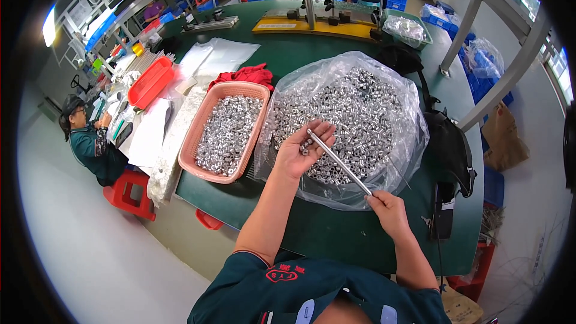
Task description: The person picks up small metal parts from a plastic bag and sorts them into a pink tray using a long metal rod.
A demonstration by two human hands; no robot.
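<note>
A slim silver rod (343,166) slants across the front of the parts bag. My right hand (389,211) grips its lower end between thumb and fingers. The upper end reaches the fingers of my left hand (298,155), which is palm up and cups a few small metal sleeves (305,146). Beneath both hands spreads a big clear plastic bag (360,199), opened out and heaped with short shiny metal sleeves (366,120). To its left, a pink plastic basket (187,156) holds more silver sleeves (225,135).
A red cloth (249,75) lies behind the basket. At the back stand a yellow-based fixture (282,26) and a green tray (427,37). On the right are a black bag (447,144), a phone (443,213) and a metal frame post (510,72). A co-worker (90,138) sits far left.
</note>
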